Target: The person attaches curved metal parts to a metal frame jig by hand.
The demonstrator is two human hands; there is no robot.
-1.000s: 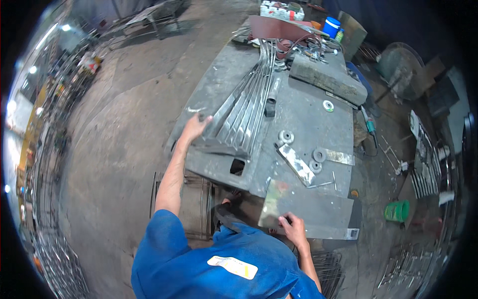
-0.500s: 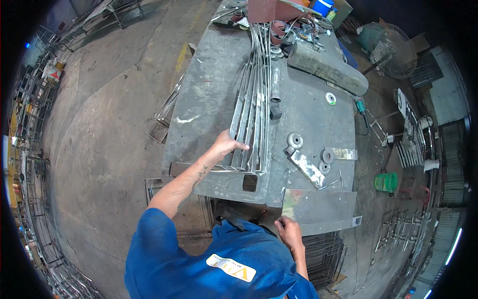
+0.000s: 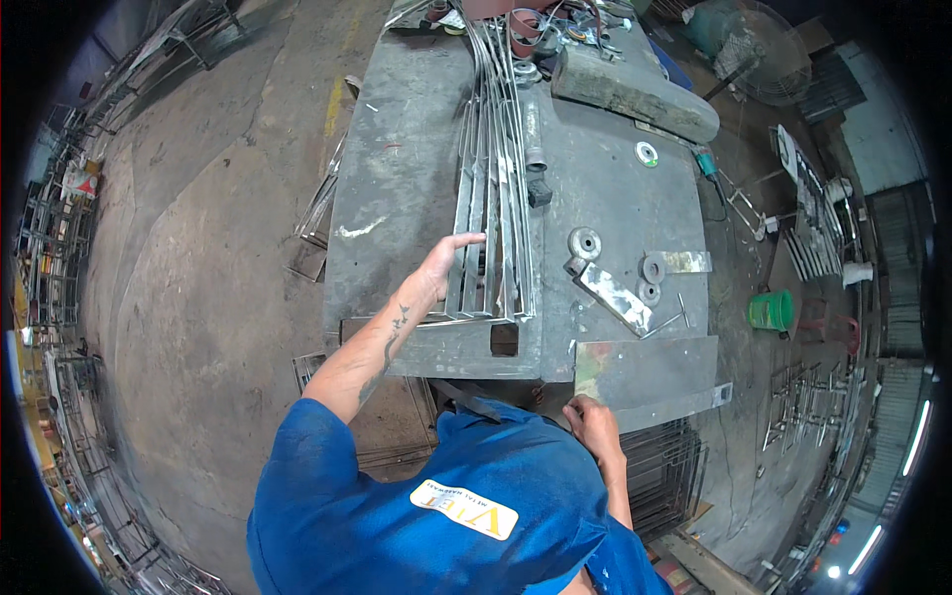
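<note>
Several long, thin metal frames stand side by side on the grey metal workbench, running away from me. My left hand is at their near left side. Its fingers stretch across the tops of the outer bars, touching them without visibly wrapping round one. My right hand is close to my waist, by the near left corner of a flat metal plate. Those fingers are curled together, and anything inside them is hidden.
On the bench's right half lie a round disc, a pale metal bar, a thin T-shaped rod and a long heavy block. A green bucket and a large fan stand off to the right.
The view has shifted, so the bench sits higher in the picture. My left hand now has its fingers stretched further over the bars. My right hand remains curled near my waist.
</note>
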